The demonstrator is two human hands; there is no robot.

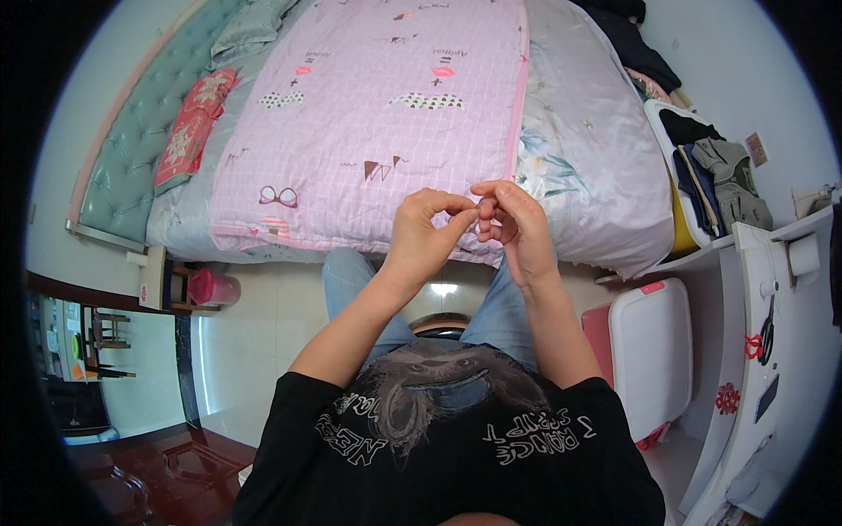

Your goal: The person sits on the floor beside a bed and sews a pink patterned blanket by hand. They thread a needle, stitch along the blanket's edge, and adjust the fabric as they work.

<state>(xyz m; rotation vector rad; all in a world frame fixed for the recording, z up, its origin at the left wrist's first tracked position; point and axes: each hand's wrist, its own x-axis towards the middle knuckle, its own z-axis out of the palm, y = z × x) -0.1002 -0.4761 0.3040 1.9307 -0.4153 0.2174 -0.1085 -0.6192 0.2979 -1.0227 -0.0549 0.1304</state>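
My left hand (424,230) is raised in front of me, over the near edge of the bed. Its thumb and index fingertip meet right at the fingertips of my right hand (520,220). The right hand's fingers curl inward, with the index finger and thumb lifted above the others. A tiny dark spot shows where the hands touch; whether it is a small object is too fine to tell. Below and beyond both hands lies a pink checked quilt (368,138) with printed glasses, lips and moustaches, spread on the bed.
A floral sheet (592,171) covers the bed's right side. A red pillow (191,131) lies by the tufted green headboard (131,158). Folded clothes (727,177) fill a bin at right. A white lid (651,355) leans by the desk (756,296). A pink bin (217,287) stands left.
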